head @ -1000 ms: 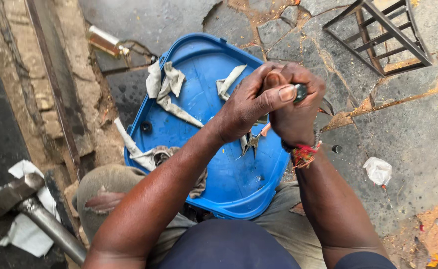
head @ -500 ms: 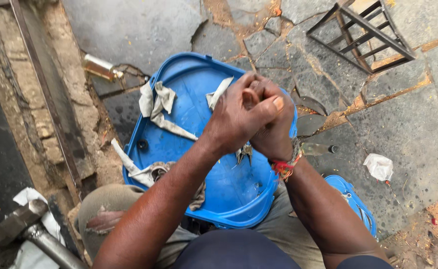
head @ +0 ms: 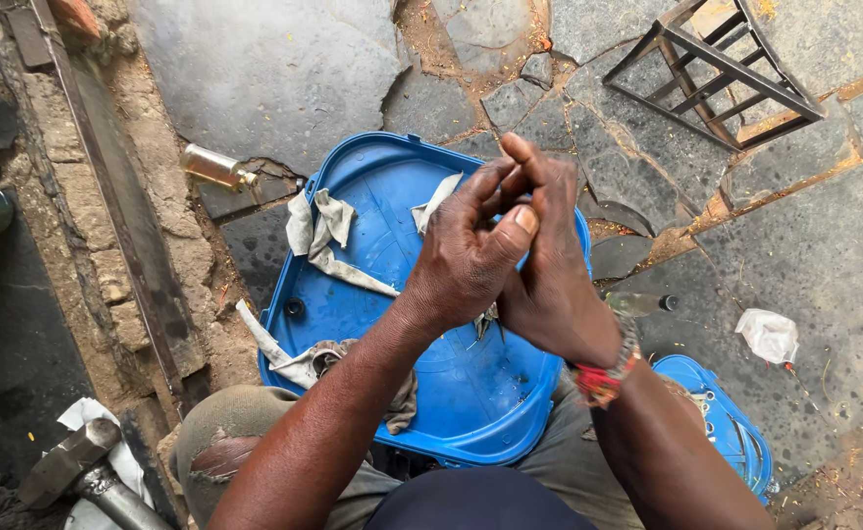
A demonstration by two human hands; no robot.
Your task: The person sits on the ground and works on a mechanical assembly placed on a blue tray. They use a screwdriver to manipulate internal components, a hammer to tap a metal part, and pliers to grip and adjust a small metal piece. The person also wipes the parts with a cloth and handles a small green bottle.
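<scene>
My left hand (head: pixel 461 265) and my right hand (head: pixel 549 290) are pressed together, fingers wrapped over one another, above a blue plastic tray (head: pixel 470 393) that rests on my knees. A small jagged metal piece (head: pixel 487 322) pokes out below the palms; the rest of it is hidden between the hands. My right wrist wears a red and metal band (head: pixel 603 378). Grey rags (head: pixel 323 231) lie in the tray, and a small dark ring (head: pixel 295 307) lies near its left wall.
A glass bottle (head: pixel 213 167) lies on the cracked stone floor at the left. A metal frame (head: pixel 716 74) stands at the top right. A hammer (head: pixel 68 469) lies at the bottom left, crumpled white plastic (head: pixel 770 334) at the right, and a second blue lid (head: pixel 731 427) by my right leg.
The hands have shifted left and down over the tray. The left fingers have lifted and spread over the right hand, and the small part seen at the fingertips earlier is now covered.
</scene>
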